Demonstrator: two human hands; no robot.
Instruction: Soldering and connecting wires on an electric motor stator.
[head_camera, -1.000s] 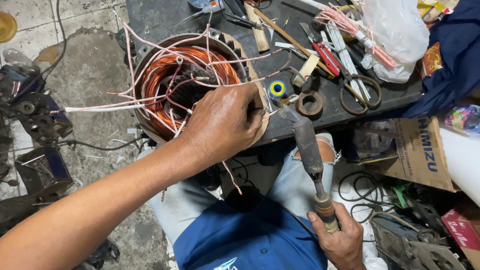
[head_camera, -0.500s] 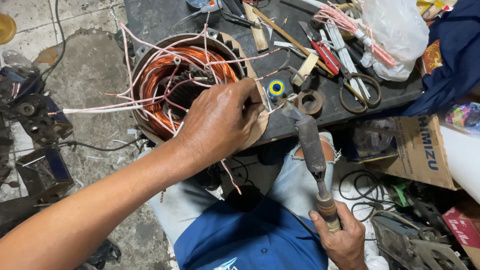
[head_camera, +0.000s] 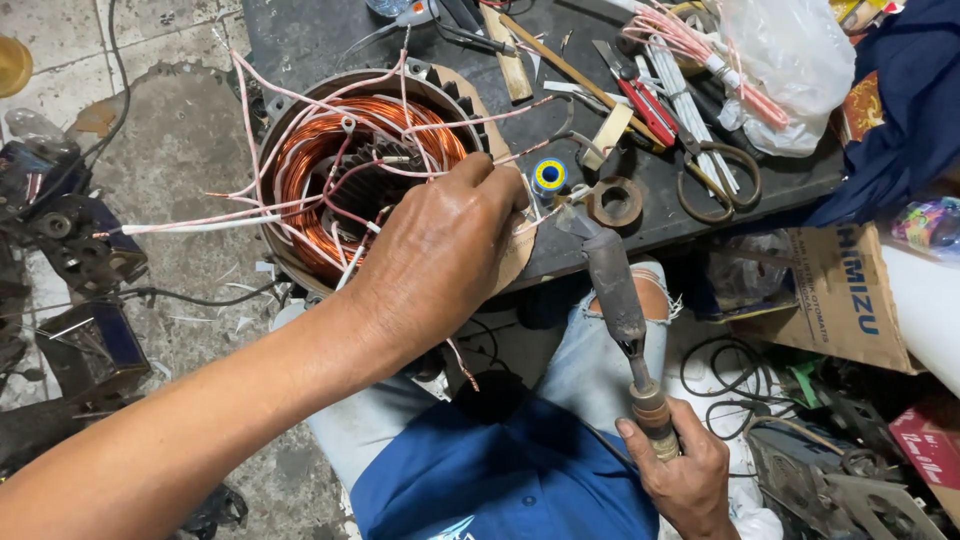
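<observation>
A round motor stator (head_camera: 350, 170) with copper windings and pink sleeved leads sits on the dark workbench (head_camera: 300, 40). My left hand (head_camera: 435, 250) reaches over its right rim and pinches a lead wire (head_camera: 525, 200) between the fingertips. My right hand (head_camera: 685, 475) grips the handle end of a long soldering iron (head_camera: 615, 290), whose tip points up at the wire beside the left fingers. A small blue and yellow solder spool (head_camera: 548, 175) lies just beyond the tip.
Scissors (head_camera: 715, 175), a tape ring (head_camera: 614, 203), red-handled pliers (head_camera: 645, 105), wooden sticks, a bundle of sleeves and a plastic bag (head_camera: 790, 60) lie on the bench. A cardboard box (head_camera: 835, 290) and coiled cable are at right; metal parts (head_camera: 70, 240) at left.
My left hand shifted slightly on the wire; the soldering iron's tip stays at the joint. Otherwise little moved.
</observation>
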